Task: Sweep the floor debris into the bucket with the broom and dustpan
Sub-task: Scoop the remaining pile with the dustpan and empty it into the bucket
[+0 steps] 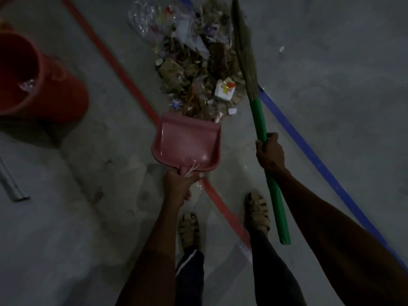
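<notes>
Left hand (177, 186) has its grip curled round the handle of the pink dustpan (187, 143), mouth pointing away from the person at the near edge of the debris pile (198, 69) on the floor (331, 85). Right hand (269, 151) wraps the green broom (260, 124) handle; its long axis runs up-and-away, bristles along the pile's right side. Red bucket (55, 85) sits well left.

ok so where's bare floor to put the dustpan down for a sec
Bare concrete lies between the orange bucket and the red floor line, left of the pink dustpan. More lies right of the blue line, beyond the broom. It is crowded ahead: the debris pile fills the strip between the two lines, up to the dustpan's lip.
</notes>
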Available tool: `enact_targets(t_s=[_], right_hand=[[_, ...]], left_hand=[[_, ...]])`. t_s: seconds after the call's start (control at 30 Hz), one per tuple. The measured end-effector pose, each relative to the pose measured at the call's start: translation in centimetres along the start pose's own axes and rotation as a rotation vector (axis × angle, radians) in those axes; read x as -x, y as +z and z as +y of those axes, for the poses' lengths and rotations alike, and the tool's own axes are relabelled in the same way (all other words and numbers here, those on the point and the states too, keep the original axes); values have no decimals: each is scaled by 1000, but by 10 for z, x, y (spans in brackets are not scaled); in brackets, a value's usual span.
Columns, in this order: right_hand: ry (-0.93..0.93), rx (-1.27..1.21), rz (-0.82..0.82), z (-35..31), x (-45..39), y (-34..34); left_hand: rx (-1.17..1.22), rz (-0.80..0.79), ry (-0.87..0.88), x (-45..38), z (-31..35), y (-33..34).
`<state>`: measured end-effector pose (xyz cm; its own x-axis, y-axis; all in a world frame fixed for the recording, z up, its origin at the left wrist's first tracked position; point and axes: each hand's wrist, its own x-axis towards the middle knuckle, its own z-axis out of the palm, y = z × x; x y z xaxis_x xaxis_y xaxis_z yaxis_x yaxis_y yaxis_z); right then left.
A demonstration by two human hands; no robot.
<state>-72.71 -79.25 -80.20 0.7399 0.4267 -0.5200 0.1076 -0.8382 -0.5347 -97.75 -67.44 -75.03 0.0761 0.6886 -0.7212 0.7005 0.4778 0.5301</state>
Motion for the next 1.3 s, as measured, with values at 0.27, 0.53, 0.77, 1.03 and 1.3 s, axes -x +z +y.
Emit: enact_targets(t_s=[0.27,0.53,0.77,1.03,1.3], right_hand=[[-210,163,-34,1,-120,46],[-283,215,84,46,-200,108],[-244,166,237,89,-247,164],[-175,116,253,120,-273,194],[-203,119,220,134,-286,179]], left_hand=[[75,8,-134,-66,-63,64],[49,-45,-123,-131,-149,109],[7,-46,-96,-179,-207,119],[-210,12,63,-230,-208,106],[-451,147,228,-275,-210,108]])
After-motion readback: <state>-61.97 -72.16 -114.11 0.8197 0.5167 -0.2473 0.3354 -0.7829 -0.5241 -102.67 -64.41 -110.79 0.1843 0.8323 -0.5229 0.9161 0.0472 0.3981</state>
